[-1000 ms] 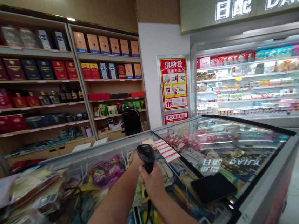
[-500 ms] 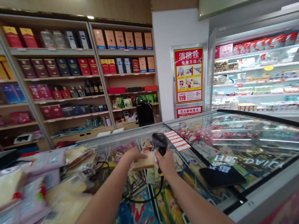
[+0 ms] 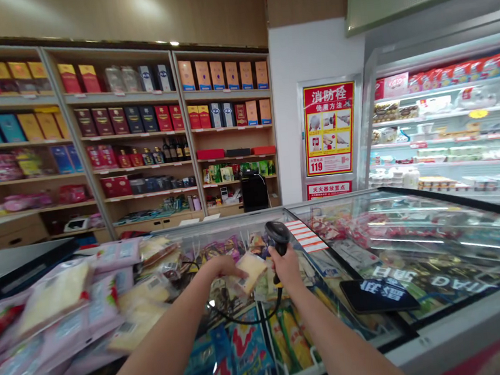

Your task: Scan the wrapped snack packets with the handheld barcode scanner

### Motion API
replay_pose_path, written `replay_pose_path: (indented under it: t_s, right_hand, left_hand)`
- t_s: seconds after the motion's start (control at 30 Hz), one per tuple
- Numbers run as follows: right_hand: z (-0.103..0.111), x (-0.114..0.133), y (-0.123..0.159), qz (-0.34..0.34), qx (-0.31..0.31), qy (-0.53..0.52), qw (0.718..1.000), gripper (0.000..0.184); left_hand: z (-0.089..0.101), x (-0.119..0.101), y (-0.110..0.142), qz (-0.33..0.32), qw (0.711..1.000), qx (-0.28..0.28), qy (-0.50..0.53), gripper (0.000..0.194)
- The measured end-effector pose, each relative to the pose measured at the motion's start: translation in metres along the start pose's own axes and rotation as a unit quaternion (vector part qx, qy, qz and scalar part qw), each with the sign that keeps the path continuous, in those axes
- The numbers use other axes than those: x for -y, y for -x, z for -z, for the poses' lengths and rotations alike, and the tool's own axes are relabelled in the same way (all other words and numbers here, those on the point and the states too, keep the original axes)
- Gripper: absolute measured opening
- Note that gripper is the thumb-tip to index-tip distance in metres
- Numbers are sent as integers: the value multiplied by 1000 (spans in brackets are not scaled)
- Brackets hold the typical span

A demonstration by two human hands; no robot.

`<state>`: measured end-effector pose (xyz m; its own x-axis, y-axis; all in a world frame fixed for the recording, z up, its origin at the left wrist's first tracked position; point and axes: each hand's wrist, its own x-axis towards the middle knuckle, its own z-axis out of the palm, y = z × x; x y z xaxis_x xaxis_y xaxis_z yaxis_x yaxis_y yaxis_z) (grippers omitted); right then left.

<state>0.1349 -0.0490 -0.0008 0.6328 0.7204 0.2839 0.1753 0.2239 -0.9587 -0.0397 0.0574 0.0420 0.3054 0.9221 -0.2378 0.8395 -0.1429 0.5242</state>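
My left hand (image 3: 225, 268) grips a wrapped slice of bread (image 3: 252, 270), pale and flat, held tilted above the glass-topped freezer (image 3: 231, 220). Just right of it, my right hand (image 3: 286, 266) is closed round the handle of a black barcode scanner (image 3: 277, 233). The scanner's head is uppermost, and its black cable (image 3: 245, 322) loops down and left beneath the bread. To the left lies a heap of wrapped bread (image 3: 57, 294), some packs pale and some in lilac packaging (image 3: 72, 340).
A dark tablet or phone (image 3: 377, 295) lies on the freezer lid at right. Orange-and-white labels (image 3: 306, 236) sit on the glass. Behind stand shelves of boxes (image 3: 137, 119), a red poster (image 3: 330, 126) and a lit chiller (image 3: 452, 127).
The bread has turned from nearly edge-on to showing its broad face, tilted. The view has swung left, so everything sits farther right. Both hands keep their holds.
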Motion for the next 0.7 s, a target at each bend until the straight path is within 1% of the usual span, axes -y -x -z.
replay_pose_path:
  t_s: [0.07,0.1,0.17,0.2,0.23,0.27,0.3,0.37,0.4,0.43,0.47,0.5,0.6,0.7]
  right_hand:
    - [0,3,2,-3,12,-22,1000,23]
    - [0,5,3,-6,18,-35,999,23]
    - [0,9,5,-12,33,-62,997,24]
    - [0,10,6,-17,40,-77,996,24]
    - [1,12,7,-23,49,-91,994,25]
    - [1,13,8,-30,58,-104,992,25]
    - [1,14,8,-40,69,-113,990,25]
    - [1,15,9,-57,92,-121,987,26]
    - [2,15,10,-65,107,-119,985,26]
    - [2,14,11,-72,123,-113,983,26]
    - [2,14,13,-82,140,-105,981,26]
    - [3,14,14,-94,156,-97,978,25]
    - [4,18,20,-129,187,-81,971,22]
    - [4,23,26,-143,200,-67,967,20]
  left_hand:
    - [-3,7,7,12,995,16,102,30]
    - [-6,9,10,16,985,22,168,27]
    - [-14,11,11,27,954,18,299,23]
    - [-19,10,10,28,932,2,361,22]
    - [-26,7,7,27,906,-25,422,21]
    - [-33,4,4,21,873,-61,484,20]
    - [-41,-1,0,10,832,-103,545,20]
    - [-56,-9,-9,-18,739,-184,647,24]
    - [-62,-12,-12,-29,701,-212,680,27]
    - [-67,-14,-15,-35,674,-231,700,29]
    - [-71,-15,-17,-37,659,-243,711,30]
    - [-74,-15,-19,-38,654,-247,714,30]
    - [-78,-14,-20,-38,663,-253,704,29]
    - [-79,-12,-21,-34,672,-272,688,30]
